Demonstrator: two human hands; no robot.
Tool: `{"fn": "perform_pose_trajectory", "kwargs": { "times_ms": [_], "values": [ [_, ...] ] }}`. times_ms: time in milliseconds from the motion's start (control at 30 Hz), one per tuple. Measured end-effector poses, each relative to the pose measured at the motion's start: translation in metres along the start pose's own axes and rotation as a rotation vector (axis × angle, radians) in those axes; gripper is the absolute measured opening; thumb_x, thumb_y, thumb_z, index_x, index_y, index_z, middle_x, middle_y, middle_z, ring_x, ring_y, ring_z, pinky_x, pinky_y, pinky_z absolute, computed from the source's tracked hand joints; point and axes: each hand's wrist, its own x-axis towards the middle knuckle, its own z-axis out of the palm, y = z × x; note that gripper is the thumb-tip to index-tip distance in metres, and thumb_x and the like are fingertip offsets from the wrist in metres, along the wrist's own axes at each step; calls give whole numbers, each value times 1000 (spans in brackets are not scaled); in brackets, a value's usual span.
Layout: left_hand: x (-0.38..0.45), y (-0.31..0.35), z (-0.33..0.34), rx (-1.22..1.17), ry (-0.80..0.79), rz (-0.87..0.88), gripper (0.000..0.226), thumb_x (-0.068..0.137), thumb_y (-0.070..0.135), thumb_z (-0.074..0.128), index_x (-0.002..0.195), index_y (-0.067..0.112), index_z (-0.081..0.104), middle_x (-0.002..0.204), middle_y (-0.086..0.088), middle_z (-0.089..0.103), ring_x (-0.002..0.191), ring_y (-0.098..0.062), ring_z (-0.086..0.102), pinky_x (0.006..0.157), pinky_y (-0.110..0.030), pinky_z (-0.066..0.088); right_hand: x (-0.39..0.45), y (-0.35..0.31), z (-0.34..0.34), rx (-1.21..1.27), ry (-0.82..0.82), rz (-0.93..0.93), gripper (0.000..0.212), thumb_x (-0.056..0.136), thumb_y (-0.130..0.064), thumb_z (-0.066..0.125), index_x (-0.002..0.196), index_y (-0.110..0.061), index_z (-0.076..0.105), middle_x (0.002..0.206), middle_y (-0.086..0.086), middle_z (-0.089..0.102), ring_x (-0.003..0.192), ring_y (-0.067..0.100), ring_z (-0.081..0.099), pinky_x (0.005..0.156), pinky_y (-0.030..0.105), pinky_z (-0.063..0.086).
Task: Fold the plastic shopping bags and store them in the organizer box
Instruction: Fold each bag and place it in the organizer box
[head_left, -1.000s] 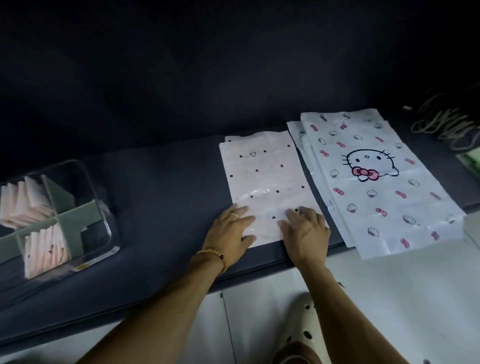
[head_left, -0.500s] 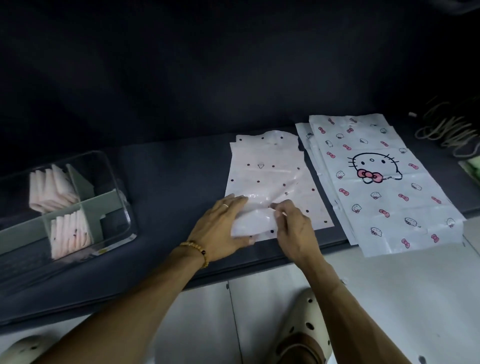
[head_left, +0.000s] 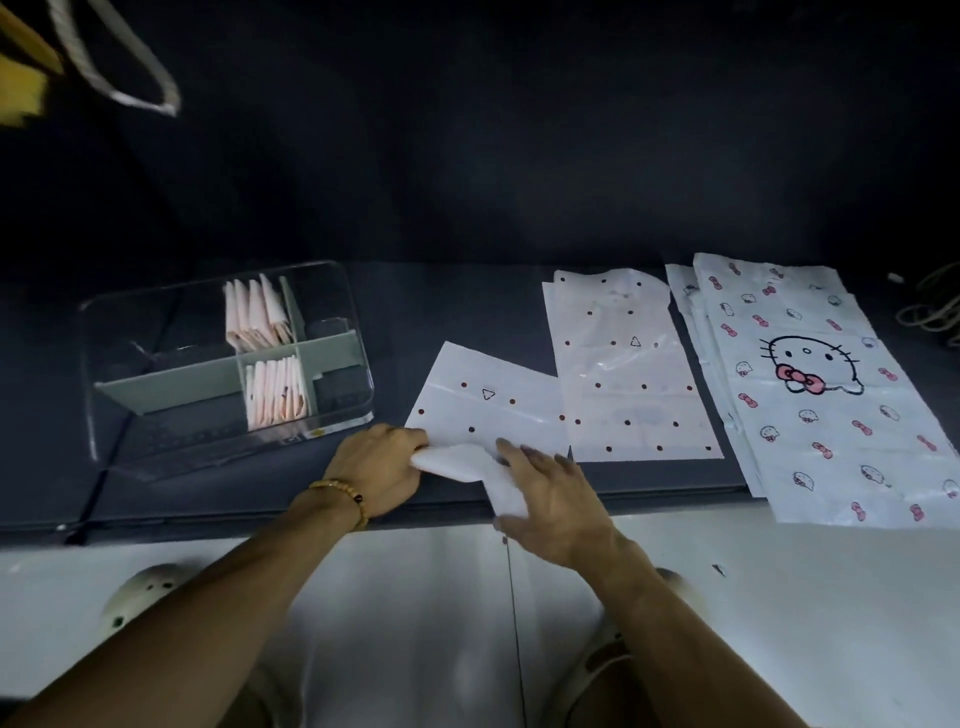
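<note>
From the head camera, I look down at a dark mat along the floor edge. My left hand grips the near left corner of a dotted plastic bag, fingers curled round the bunched white edge. My right hand lies on the folded-over near part of the same bag, fingers mostly straight and spread across it, thumb side toward the fold; I cannot tell whether the thumb tucks under the plastic. The bag lies skewed on the mat, its far end angled away to the left, its right side overlapping the lower left of a second dotted bag that lies flat just beside it.

To the right, touching or nearly touching that flat bag, sits a stack of cat-print bags, its near end hanging over the mat's edge onto the pale floor.

The clear organizer box stands on the mat to the left, near my left hand but apart from it. Grey dividers split it into compartments; 2 of them hold folded bags standing upright in rows, 1 group behind the other.

A beaded bracelet circles my left wrist. Pale shoes show below.
</note>
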Motion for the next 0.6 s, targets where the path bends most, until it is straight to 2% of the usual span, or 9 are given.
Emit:
{"fn": "perform_pose_trajectory", "kwargs": {
  "times_ms": [33,100,167,233,267,333,400,500,600],
  "values": [
    [-2,-5,-3,-22,-1,-18,23,79,13,54,95,23,66,95,-5,68,91,-29,61,68,-29,43,0,0,3,37,49,14,71,86,-37,63,146,-26,27,140,1,51,126,21,49,111,34,31],
    [-5,-18,-8,-76,-25,-54,11,81,17,61,87,23,67,90,-4,69,89,-27,63,66,-27,41,1,-3,3,228,171,83,40,89,-20,60,128,-22,51,111,3,68,95,21,65,91,29,52],
    [-6,-29,-8,-239,-71,-126,7,84,24,66,88,19,69,88,0,67,88,-23,63,69,-28,45,6,-4,-3,443,234,207,10,90,-18,59,99,-19,63,85,-2,69,76,18,64,68,16,51],
    [-7,-37,-4,-549,-90,-278,17,84,25,69,98,14,71,94,2,69,87,-16,64,77,-30,52,14,-6,-10,660,247,314,9,91,-25,59,84,-21,63,75,-7,65,71,15,61,53,9,42],
    [-7,-38,-2,-691,-73,-355,21,84,23,70,103,13,70,97,4,68,87,-12,64,76,-25,52,17,-7,-12,782,233,340,6,91,-29,62,88,-23,63,80,-8,66,74,12,63,53,9,42],
    [-4,-40,5,-810,-20,-455,30,85,22,70,112,9,68,101,5,66,85,-8,63,68,-15,48,20,-8,-14,972,182,350,18,86,-34,69,101,-27,61,91,-7,68,83,8,65,55,9,45],
    [-1,-39,11,-792,20,-488,31,87,26,67,113,8,68,106,1,68,87,-12,64,68,-15,46,23,-5,-11,922,152,373,23,84,-33,72,102,-25,61,92,-6,67,85,10,64,55,8,44],
    [2,-32,19,-759,101,-461,33,88,31,65,114,12,68,108,3,67,92,-14,62,68,-14,45,31,-1,-6,774,291,439,7,94,-22,59,96,-16,61,84,-4,60,80,15,58,50,5,39],
    [3,-26,23,-688,133,-396,31,85,32,69,110,15,70,104,6,68,91,-12,62,68,-13,47,39,6,-3,759,364,564,19,100,-25,46,104,-11,59,91,0,59,85,18,55,68,18,42]
  ]
}}
